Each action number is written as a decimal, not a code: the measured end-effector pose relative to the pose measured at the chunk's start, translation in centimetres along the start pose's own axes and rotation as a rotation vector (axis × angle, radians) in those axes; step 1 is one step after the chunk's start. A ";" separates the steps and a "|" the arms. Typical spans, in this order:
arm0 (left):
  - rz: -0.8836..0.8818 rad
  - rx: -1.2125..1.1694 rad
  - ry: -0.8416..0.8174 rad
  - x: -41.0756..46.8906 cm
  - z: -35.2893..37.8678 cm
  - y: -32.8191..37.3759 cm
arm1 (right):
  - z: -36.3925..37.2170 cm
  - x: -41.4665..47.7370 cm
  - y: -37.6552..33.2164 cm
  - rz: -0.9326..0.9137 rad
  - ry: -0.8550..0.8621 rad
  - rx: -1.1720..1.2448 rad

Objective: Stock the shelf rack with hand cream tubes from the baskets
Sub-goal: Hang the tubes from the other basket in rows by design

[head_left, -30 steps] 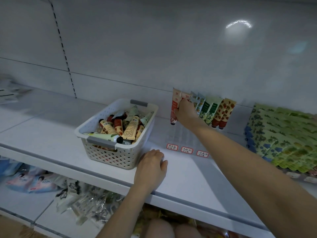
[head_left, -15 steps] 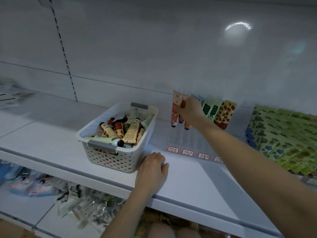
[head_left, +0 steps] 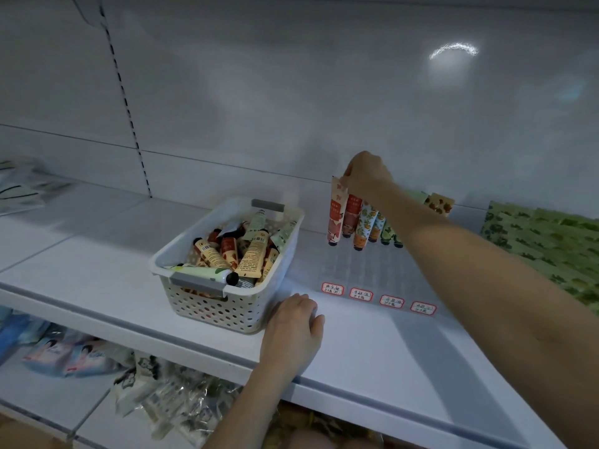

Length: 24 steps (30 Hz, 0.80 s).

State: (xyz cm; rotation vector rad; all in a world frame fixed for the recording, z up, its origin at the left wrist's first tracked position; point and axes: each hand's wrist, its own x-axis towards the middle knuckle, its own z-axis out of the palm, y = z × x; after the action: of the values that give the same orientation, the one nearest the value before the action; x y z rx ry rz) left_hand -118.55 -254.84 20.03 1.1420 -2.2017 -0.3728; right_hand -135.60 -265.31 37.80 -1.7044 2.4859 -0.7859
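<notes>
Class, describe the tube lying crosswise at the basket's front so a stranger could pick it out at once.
Find the white perforated basket on the white shelf. Along its front rim, just above the grey handle, lies a pale green hand cream tube. Unlike the red and cream tubes heaped behind it, it lies sideways, black cap pointing right.

Green patterned packs (head_left: 551, 244) sit stacked at far right; plastic-wrapped packets (head_left: 77, 354) lie below, bottom left.
</notes>
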 end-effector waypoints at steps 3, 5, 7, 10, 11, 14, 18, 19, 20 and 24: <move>-0.004 0.002 -0.003 0.0 -0.1 0.1 | 0.0 -0.2 -0.1 -0.014 -0.003 -0.036; -0.003 0.003 -0.002 0.0 -0.1 0.1 | 0.0 -0.3 -0.1 -0.021 -0.001 -0.053; -0.001 0.002 0.000 -0.1 -0.1 0.0 | 0.0 -0.3 -0.2 -0.023 0.000 -0.066; 0.000 0.003 -0.002 -0.1 -0.2 0.1 | -0.2 -0.3 -0.3 -0.028 -0.002 -0.071; -0.002 0.005 -0.004 -0.1 -0.1 0.1 | -0.2 -0.4 -0.3 -0.029 -0.003 -0.071; 0.001 0.004 0.006 0.0 -0.1 0.1 | -0.3 -0.5 -0.4 -0.036 -0.010 -0.057; 0.004 0.004 0.009 0.0 0.0 0.1 | -0.4 -0.8 0.0 -0.039 0.009 -0.002; 0.007 0.009 0.004 0.0 0.0 0.0 | -0.5 -1.0 0.1 -0.047 0.028 0.023; 0.008 0.009 0.004 0.0 0.0 0.1 | -0.6 -1.2 0.2 -0.059 0.047 0.044; 0.033 0.017 0.037 -0.2 -0.4 0.7 | -1.1 -2.6 0.4 -0.140 0.115 0.104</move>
State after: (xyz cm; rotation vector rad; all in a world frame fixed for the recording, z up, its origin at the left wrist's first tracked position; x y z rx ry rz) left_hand -118.67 -254.28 20.66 1.1113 -2.1923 -0.3169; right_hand -135.24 -262.48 37.91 -1.8623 2.3675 -1.0342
